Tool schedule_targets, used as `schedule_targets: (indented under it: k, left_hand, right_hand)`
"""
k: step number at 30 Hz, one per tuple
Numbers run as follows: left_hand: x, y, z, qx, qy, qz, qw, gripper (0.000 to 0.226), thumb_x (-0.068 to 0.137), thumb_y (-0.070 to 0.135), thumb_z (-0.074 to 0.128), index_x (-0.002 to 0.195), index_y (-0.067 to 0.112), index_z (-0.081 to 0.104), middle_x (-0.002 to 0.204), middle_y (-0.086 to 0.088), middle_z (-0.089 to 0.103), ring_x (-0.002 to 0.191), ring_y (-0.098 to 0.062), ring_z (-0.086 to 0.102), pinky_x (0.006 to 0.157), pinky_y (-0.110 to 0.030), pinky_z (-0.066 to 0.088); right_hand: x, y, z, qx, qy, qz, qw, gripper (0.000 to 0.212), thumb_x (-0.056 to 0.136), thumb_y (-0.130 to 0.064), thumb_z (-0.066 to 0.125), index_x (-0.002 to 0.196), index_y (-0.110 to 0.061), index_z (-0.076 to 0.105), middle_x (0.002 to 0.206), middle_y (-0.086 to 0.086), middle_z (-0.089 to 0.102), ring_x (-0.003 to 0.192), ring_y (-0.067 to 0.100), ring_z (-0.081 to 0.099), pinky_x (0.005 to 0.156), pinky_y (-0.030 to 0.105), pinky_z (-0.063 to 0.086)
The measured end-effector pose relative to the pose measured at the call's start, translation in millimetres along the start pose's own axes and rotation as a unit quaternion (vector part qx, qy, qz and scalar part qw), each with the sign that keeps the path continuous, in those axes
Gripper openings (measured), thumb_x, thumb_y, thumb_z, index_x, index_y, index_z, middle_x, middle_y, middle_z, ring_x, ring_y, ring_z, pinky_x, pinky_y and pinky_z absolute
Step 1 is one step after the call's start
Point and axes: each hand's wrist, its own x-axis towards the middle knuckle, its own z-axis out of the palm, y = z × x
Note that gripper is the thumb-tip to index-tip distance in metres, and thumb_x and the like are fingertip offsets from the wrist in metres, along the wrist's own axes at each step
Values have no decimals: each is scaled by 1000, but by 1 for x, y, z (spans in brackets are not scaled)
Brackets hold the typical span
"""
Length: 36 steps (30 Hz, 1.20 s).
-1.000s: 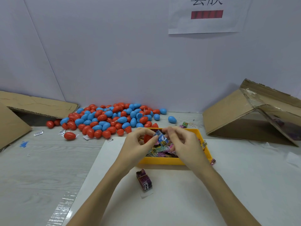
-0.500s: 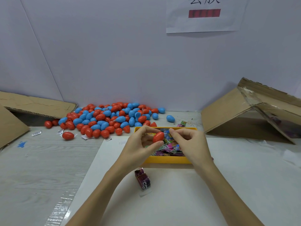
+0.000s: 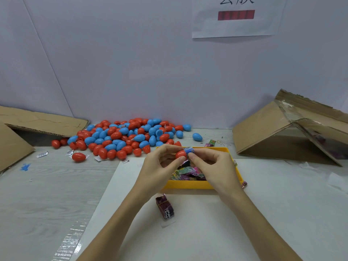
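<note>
Over the yellow tray [image 3: 188,185] at frame centre, the left hand [image 3: 160,166] pinched a red egg [image 3: 181,155]. The right hand [image 3: 212,166] pinched a blue packet [image 3: 189,150], now pressed against the egg. A second earlier both hands had pinched the packet. Stuffing seemed begun. The egg pile [image 3: 122,138] lay beyond.

Packing workbench; heap of plastic eggs [image 3: 120,138]; yellow tray [image 3: 188,185] of sachets; cardboard boxes [image 3: 273,132]; wall notice [image 3: 236,17].

Tray [image 3: 188,185] mid-table on a sheet [image 3: 188,238], egg pile [image 3: 122,136] behind-left.
Packets [image 3: 188,173] inside the tray; bundle [image 3: 164,206] just before it; left hand [image 3: 160,166] and right hand [image 3: 212,166] above it, egg half [image 3: 181,154] and wrapped packet [image 3: 189,150] touching between them; cardboard box [image 3: 273,132] far right, cardboard flaps [image 3: 43,121] far left.
</note>
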Motion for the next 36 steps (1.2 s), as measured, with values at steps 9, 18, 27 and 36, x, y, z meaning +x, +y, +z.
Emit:
schedule_targets:
  k: [9,18,27,36]
  left_hand:
    - [1,3,-3,-33,8,-8,999,26,92,20,72,117,29,71,105,20,76,99,-3,73,78,-13,55]
    - [1,2,-4,-21,5,0,1000,30,93,20,70,118,36,68,108,23,75,103,0,71,80,-13,55]
    - [0,1,-3,-23,21,40,999,29,93,16,72,121,19,70,111,12,75,105,-9,72,87,-19,57]
    - [0,0,0,107,38,170,979,48,91,12,74,138,15,63,121,4,66,107,-16,66,90,-22,55]
  right_hand:
    - [-1,-1,5,59,6,3,998,26,89,-16,78,114,-22,77,99,-10,79,94,4,74,74,17,58]
    - [-3,-6,5,50,-6,7,999,29,91,-15,75,118,-24,75,102,-12,78,97,2,73,78,20,60]
    - [-6,-12,5,60,-37,37,997,26,89,-20,78,104,-41,71,97,-16,78,96,3,73,75,18,59]
    - [-4,-23,1,355,-128,268,886,37,89,-17,74,124,-7,68,115,17,75,103,27,75,77,30,62]
